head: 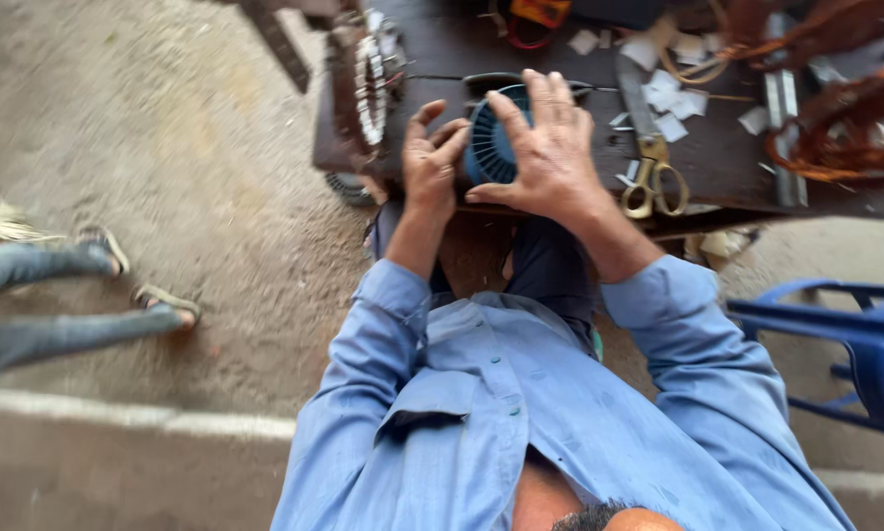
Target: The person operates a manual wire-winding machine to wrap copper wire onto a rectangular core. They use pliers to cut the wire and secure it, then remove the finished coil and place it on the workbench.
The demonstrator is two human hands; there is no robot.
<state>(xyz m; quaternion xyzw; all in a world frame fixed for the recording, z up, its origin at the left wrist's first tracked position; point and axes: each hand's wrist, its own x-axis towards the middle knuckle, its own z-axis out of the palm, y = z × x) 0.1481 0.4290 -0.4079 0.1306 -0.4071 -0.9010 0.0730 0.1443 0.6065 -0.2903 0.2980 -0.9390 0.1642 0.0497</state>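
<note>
Yellow-handled scissors [655,180] on my dark counter [717,157] — white paper scraps [670,98] scattered, copper wire coils [835,138] at far right. Blue plastic chair [855,339] beside me — someone's sandalled feet [137,275] on concrete floor [186,147].

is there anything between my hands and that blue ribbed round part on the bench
Nothing visible. The left hand and right hand both rest directly on the blue ribbed part; the scissors lie apart, to its right.

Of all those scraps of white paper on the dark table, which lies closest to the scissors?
The small white scrap just left of the yellow-handled scissors, almost touching the handle loops beside the right hand. The other scraps lie farther up the table.
</note>
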